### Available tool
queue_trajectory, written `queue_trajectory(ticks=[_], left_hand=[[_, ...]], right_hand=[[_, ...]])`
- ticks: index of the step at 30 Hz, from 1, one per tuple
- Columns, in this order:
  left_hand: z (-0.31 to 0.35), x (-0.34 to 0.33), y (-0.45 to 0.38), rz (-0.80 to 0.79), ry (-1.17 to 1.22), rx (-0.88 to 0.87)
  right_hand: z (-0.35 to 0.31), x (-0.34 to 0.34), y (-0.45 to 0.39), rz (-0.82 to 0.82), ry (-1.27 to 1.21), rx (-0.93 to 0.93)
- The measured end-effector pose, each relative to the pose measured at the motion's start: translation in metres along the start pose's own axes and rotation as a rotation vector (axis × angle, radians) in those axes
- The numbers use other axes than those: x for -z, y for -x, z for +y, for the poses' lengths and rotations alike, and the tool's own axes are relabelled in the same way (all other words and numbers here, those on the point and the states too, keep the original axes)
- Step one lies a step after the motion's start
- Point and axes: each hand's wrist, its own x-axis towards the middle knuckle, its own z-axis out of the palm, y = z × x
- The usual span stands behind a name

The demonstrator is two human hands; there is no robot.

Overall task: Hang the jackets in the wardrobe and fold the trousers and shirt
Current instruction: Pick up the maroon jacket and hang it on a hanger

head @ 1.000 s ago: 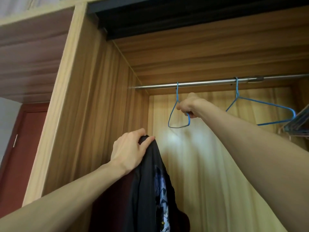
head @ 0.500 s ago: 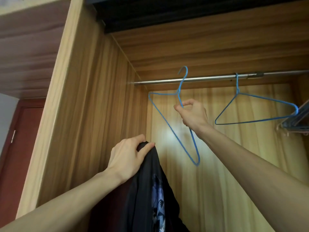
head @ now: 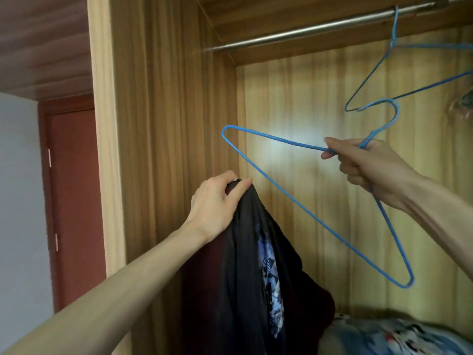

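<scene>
A black jacket [head: 245, 272] with a blue printed lining hangs from my left hand [head: 217, 201], which grips its top fold in front of the open wardrobe. My right hand [head: 368, 165] holds a blue wire hanger [head: 279, 187] by its neck, off the rail and tilted, its long bar slanting down to the right. The hanger's left corner is just above the jacket's top, not touching it. The steel rail [head: 307, 29] runs across the top of the wardrobe.
A second blue wire hanger [head: 371, 85] hangs on the rail at the upper right. The wardrobe's wooden side panel [head: 174, 149] stands at the left. Patterned blue fabric [head: 399, 336] lies at the wardrobe's bottom right. A red-brown door [head: 74, 201] is far left.
My right hand has lifted the blue hanger off the rail and brought it down and towards me. My left hand keeps the jacket raised in much the same place.
</scene>
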Motion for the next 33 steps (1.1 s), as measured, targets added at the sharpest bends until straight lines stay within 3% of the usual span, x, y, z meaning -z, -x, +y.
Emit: queue_trajectory(ticks=[5, 9, 15, 22, 29, 33], left_hand=[[-0.01, -0.004, 0.02, -0.068, 0.032, 0.053], [-0.003, 0.0, 0.027, -0.082, 0.048, 0.07], [0.013, -0.007, 0.045, -0.073, -0.051, 0.057], [0.045, -0.032, 0.089, 0.048, -0.422, -0.074], [0.073, -0.05, 0.131, 0.109, -0.533, -0.087], [0.095, -0.055, 0.143, 0.019, -0.511, -0.18]], right_hand=[[0.027, 0.042, 0.045, -0.181, -0.103, -0.218], [0.029, 0.05, 0.074, -0.306, 0.181, -0.327], [0.012, 0.037, 0.108, -0.279, 0.356, -0.227], [0.014, -0.007, 0.137, -0.226, 0.448, -0.088], [0.052, -0.048, 0.168, -0.223, 0.327, -0.192], [0.076, -0.063, 0.193, -0.161, 0.057, -0.196]])
